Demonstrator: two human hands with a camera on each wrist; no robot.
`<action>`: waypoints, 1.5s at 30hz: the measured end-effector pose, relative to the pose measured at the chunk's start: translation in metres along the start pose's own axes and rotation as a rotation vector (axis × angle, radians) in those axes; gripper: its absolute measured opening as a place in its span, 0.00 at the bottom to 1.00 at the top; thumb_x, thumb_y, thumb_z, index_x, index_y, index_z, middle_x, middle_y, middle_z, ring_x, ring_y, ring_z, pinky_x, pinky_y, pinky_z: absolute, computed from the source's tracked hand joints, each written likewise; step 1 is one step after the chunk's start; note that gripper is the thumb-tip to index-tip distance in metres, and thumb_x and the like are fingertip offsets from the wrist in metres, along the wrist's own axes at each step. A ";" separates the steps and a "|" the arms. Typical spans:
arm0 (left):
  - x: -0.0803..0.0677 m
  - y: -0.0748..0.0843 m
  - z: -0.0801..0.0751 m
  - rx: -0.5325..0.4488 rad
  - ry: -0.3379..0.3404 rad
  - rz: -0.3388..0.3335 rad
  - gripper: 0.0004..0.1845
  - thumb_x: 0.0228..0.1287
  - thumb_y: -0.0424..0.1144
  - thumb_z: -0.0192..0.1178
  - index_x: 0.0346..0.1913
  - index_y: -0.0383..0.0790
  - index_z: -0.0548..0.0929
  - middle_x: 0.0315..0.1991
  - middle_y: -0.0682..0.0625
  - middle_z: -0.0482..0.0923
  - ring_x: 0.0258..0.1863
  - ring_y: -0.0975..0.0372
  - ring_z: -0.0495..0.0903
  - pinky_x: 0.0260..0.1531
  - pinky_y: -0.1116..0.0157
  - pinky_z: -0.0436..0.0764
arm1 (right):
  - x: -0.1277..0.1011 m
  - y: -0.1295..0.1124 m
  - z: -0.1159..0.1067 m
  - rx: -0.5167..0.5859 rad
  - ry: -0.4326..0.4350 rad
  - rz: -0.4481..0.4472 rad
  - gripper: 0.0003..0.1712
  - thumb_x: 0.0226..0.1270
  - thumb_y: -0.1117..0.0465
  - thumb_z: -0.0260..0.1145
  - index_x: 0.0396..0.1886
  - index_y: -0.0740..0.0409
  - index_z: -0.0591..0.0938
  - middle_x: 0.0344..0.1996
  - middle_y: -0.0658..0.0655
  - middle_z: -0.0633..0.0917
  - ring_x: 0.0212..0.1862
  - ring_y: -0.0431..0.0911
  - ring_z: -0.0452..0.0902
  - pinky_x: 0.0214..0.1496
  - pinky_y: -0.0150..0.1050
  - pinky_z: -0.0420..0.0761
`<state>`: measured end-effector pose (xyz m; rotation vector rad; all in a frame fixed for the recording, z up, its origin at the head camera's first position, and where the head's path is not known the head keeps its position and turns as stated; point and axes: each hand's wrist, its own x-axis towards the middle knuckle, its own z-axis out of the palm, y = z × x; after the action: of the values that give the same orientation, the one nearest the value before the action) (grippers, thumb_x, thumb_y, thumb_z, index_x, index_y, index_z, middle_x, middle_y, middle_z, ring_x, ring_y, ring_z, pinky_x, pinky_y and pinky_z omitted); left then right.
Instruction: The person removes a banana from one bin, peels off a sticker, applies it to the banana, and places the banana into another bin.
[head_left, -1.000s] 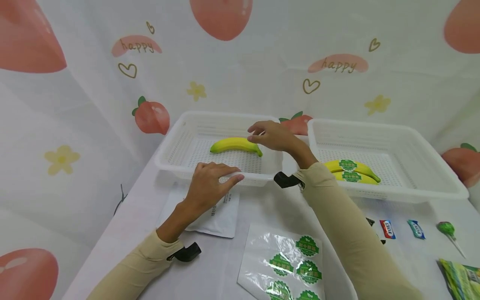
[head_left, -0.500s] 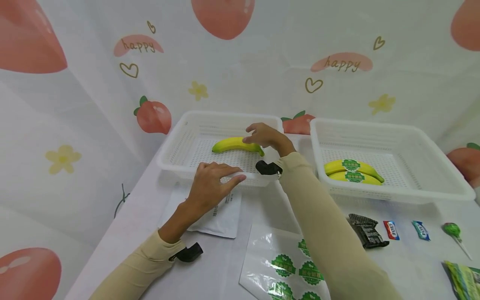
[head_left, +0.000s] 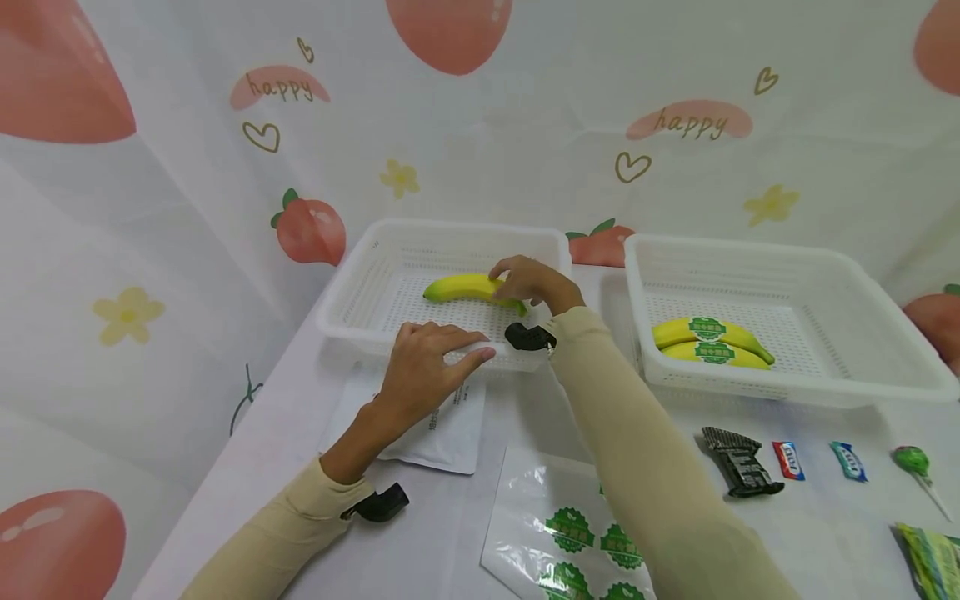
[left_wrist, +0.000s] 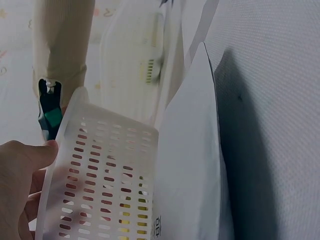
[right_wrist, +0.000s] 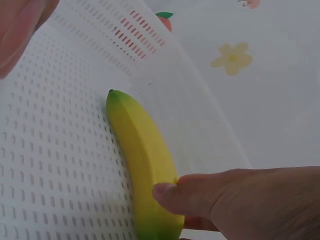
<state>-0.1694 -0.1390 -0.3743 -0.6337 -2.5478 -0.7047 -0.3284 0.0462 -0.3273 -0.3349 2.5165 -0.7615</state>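
A yellow banana with a green tip lies in the left white basket. My right hand holds the banana near its stem end, with the thumb against its side in the right wrist view and the other fingers mostly hidden behind it. At the front rim of that basket, my left hand rests with the thumb spread from the extended fingers. In the left wrist view its thumb touches the rim, and the fingers are partly hidden behind the basket wall.
Two bananas with green labels lie in the right white basket. A white packet sits below the left basket, near a sheet of green stickers. To the right are a black wrapper, small candies and a lollipop.
My right hand has moved left and down onto the banana and now grips it. The left hand has stayed at the rim. The head view has shifted slightly.
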 end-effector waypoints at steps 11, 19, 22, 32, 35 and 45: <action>0.000 -0.001 0.001 0.002 -0.005 -0.008 0.18 0.71 0.56 0.69 0.53 0.50 0.94 0.49 0.52 0.92 0.48 0.54 0.87 0.48 0.52 0.71 | -0.004 -0.001 0.002 0.036 -0.003 0.034 0.21 0.73 0.69 0.70 0.61 0.59 0.76 0.61 0.62 0.76 0.59 0.56 0.79 0.59 0.48 0.86; 0.000 -0.002 0.002 0.007 -0.016 0.002 0.18 0.72 0.56 0.68 0.53 0.51 0.93 0.49 0.53 0.92 0.51 0.54 0.87 0.50 0.52 0.71 | -0.009 -0.001 -0.005 0.064 -0.034 -0.087 0.26 0.71 0.70 0.71 0.65 0.63 0.75 0.65 0.65 0.78 0.60 0.57 0.80 0.60 0.51 0.86; 0.001 -0.002 0.001 0.008 -0.019 0.006 0.18 0.72 0.56 0.68 0.54 0.50 0.93 0.49 0.52 0.92 0.51 0.53 0.87 0.50 0.51 0.71 | -0.017 -0.003 -0.011 0.066 -0.027 -0.151 0.27 0.71 0.69 0.72 0.67 0.63 0.76 0.66 0.65 0.78 0.61 0.58 0.81 0.59 0.51 0.86; 0.000 -0.001 0.001 0.000 -0.023 0.000 0.19 0.72 0.55 0.68 0.55 0.49 0.93 0.50 0.52 0.92 0.50 0.53 0.87 0.50 0.51 0.71 | -0.069 -0.007 -0.038 0.063 0.052 -0.333 0.27 0.72 0.68 0.72 0.68 0.61 0.79 0.61 0.63 0.83 0.59 0.58 0.85 0.55 0.50 0.88; 0.000 -0.002 0.001 0.000 -0.024 0.000 0.19 0.72 0.56 0.68 0.56 0.49 0.92 0.50 0.52 0.92 0.50 0.53 0.87 0.50 0.51 0.71 | -0.089 -0.003 -0.044 0.086 0.060 -0.383 0.27 0.71 0.68 0.72 0.68 0.61 0.79 0.61 0.63 0.83 0.62 0.58 0.84 0.56 0.51 0.88; 0.000 -0.001 0.000 0.004 -0.012 0.000 0.18 0.72 0.56 0.68 0.54 0.50 0.93 0.47 0.53 0.92 0.46 0.54 0.87 0.50 0.50 0.72 | -0.153 0.029 -0.056 -0.078 0.217 -0.490 0.25 0.69 0.63 0.76 0.65 0.53 0.84 0.59 0.52 0.87 0.61 0.52 0.85 0.59 0.54 0.84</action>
<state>-0.1703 -0.1395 -0.3750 -0.6390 -2.5598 -0.6979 -0.2294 0.1501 -0.2451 -0.9675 2.7028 -0.9213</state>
